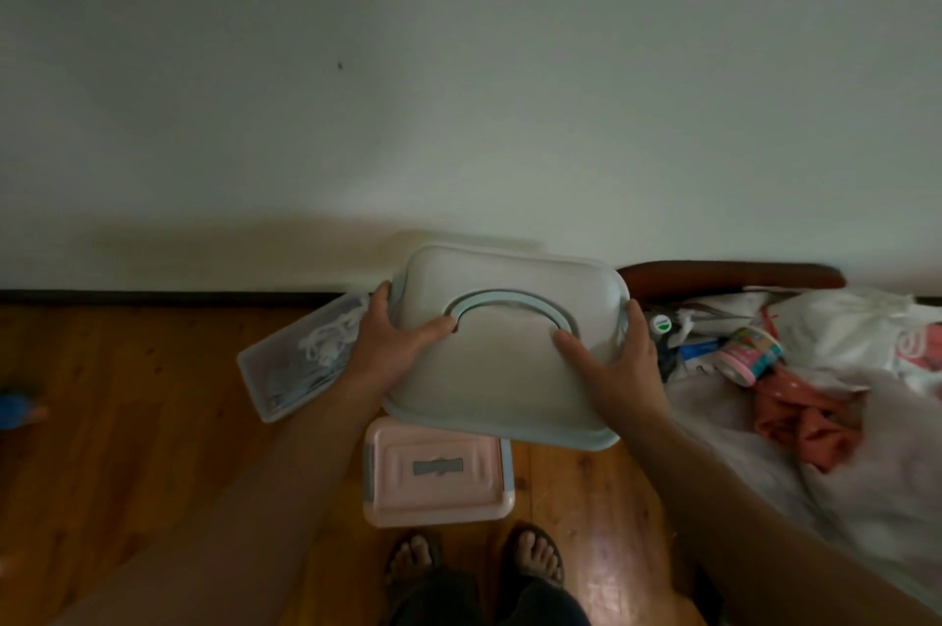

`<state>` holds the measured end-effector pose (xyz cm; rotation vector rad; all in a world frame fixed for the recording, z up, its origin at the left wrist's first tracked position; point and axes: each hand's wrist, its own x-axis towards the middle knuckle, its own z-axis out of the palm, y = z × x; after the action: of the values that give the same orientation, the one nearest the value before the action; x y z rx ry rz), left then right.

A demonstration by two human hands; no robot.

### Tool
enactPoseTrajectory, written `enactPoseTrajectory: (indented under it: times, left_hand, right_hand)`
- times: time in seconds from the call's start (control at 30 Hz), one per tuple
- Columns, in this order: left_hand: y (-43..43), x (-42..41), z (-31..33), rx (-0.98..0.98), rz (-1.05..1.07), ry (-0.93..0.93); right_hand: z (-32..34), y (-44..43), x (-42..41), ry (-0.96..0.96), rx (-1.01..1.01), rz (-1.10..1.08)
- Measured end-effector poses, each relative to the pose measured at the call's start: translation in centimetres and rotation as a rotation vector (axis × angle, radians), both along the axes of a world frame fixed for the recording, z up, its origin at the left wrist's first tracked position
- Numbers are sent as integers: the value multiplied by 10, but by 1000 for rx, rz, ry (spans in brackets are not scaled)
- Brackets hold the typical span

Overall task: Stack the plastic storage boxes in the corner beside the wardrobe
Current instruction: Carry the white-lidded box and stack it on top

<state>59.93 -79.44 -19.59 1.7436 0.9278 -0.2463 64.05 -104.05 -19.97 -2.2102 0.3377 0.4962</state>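
Note:
I hold a large pale plastic storage box [504, 370] with a light-blue rim and a curved blue handle on its lid, up in the air in front of me. My left hand [392, 345] grips its left edge, thumb on the lid. My right hand [617, 355] grips its right edge the same way. Below it on the wooden floor sits a smaller pink box [438, 472] with a grey handle on its lid. A flat clear box [295, 365] with white cords inside lies on the floor to the left, by the wall.
A white wall and dark skirting run across ahead. On the right is a bed [764, 447] piled with white bags, a printed tin [754, 350] and pink cloth. My feet in sandals [474, 559] stand just behind the pink box. Something blue [15, 409] lies at the far left.

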Motion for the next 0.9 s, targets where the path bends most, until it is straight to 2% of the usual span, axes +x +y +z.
enactPoseTrajectory:
  times: [0.2, 0.9]
  left_hand:
    - [5, -13, 87, -14, 31, -8]
    - [44, -75, 297, -8, 139, -127]
  right_hand:
    - [85, 6, -5, -13, 11, 34]
    - [285, 55, -32, -110, 5, 164]
